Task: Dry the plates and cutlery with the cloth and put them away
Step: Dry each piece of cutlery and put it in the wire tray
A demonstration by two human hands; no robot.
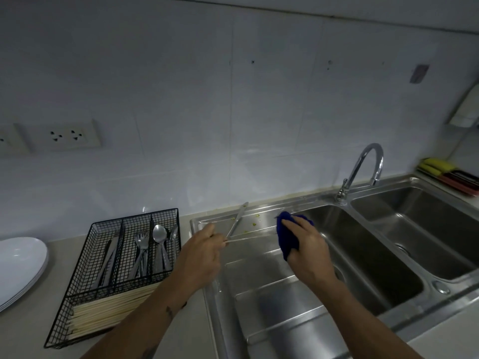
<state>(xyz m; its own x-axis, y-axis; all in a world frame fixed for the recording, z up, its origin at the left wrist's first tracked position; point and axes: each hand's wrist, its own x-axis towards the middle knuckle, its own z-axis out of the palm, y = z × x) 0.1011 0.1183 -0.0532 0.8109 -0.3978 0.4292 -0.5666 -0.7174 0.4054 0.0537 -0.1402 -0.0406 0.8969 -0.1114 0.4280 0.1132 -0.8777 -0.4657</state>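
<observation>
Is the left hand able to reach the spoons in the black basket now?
Probably not yet: the left hand is beside the spoons with nothing between, but it already pinches a chopstick.

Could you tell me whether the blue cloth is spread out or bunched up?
Bunched up: the right hand grips the blue cloth in a wad.

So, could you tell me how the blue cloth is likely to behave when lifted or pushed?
The cloth is bunched under the right hand, so it is probably soft and floppy. It looks light and should drape, not roll or tip. Pushed on the steel drainboard, it would likely slide and crumple.
</observation>
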